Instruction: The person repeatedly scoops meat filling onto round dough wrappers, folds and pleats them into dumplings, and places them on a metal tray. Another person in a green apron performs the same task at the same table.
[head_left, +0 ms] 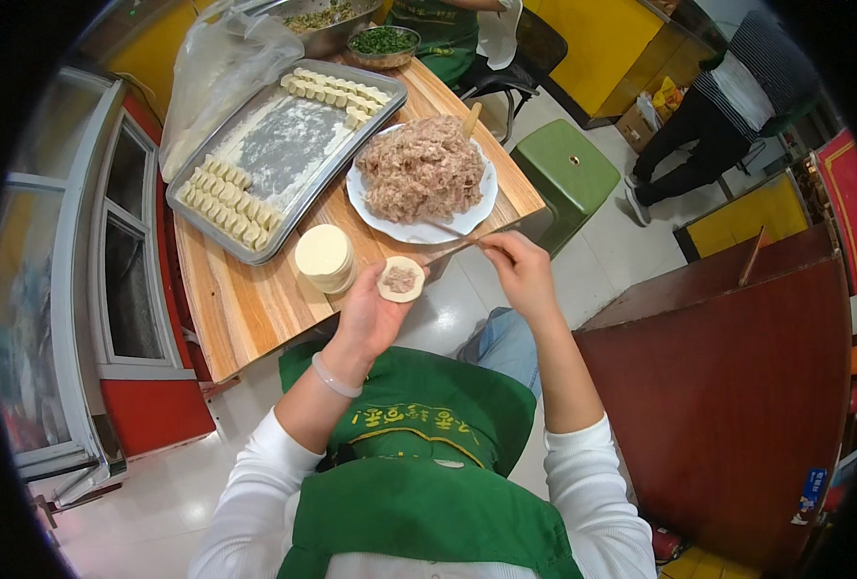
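Green stool (565, 174), dark-red wooden panel (727, 386) right, glass panes (35, 232) left

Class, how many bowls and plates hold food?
3: a white plate of minced meat, right of the tray; a small bowl of chopped greens beyond the meat; a large metal bowl to its left, partly cropped. More may be hidden.

Green stool (565, 174), reddish-brown cabinet (727, 405), pale tiled floor (631, 251)

Your wooden bench (245, 314) carries stacked wrappers (325, 257) beside your left hand (368, 309). Beyond it sit a tray (298, 145), plate (411, 233) and bowl (383, 60).
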Demonstrator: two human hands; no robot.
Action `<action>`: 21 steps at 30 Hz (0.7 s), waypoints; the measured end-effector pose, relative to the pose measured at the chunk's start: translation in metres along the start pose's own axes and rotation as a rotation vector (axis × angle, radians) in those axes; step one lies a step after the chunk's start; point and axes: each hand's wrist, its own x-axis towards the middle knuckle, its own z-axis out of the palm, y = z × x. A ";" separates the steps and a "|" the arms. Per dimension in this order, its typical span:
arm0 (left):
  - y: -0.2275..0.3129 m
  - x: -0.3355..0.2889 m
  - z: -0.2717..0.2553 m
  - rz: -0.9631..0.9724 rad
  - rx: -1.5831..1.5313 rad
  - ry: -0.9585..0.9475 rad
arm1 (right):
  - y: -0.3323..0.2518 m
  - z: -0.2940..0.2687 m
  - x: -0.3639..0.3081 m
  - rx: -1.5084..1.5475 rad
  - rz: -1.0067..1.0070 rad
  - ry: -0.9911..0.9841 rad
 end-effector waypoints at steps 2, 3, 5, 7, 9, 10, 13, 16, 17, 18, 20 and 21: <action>-0.006 0.013 -0.007 -0.022 -0.053 -0.026 | 0.011 0.011 0.010 -0.280 -0.282 0.101; -0.008 0.019 -0.009 -0.014 -0.067 -0.014 | 0.014 0.015 0.013 -0.325 -0.311 0.088; -0.011 0.033 -0.011 0.003 -0.096 0.011 | 0.020 0.018 0.016 -0.415 -0.368 0.061; -0.007 0.039 0.000 0.055 -0.152 0.023 | 0.016 0.018 0.013 -0.328 -0.301 0.018; -0.004 0.041 0.005 0.075 -0.169 0.017 | 0.010 0.016 0.007 -0.275 -0.269 -0.018; -0.001 0.042 0.005 0.069 -0.157 0.004 | 0.007 0.015 0.004 -0.266 -0.271 -0.031; 0.003 0.041 0.004 0.051 -0.146 0.005 | 0.004 0.008 -0.002 -0.303 -0.306 -0.007; 0.003 0.041 0.003 0.059 -0.134 0.010 | 0.009 -0.004 0.003 -0.405 -0.279 0.070; 0.003 0.040 0.002 0.068 -0.129 0.010 | 0.011 -0.008 0.006 -0.444 -0.257 0.098; 0.004 0.041 0.004 0.062 -0.123 0.021 | 0.014 -0.009 0.009 -0.501 -0.273 0.085; 0.005 0.040 0.007 0.052 -0.112 0.045 | 0.014 -0.007 0.007 -0.468 -0.273 0.042; 0.005 0.040 0.006 0.049 -0.111 0.036 | 0.011 -0.004 0.005 -0.451 -0.272 0.018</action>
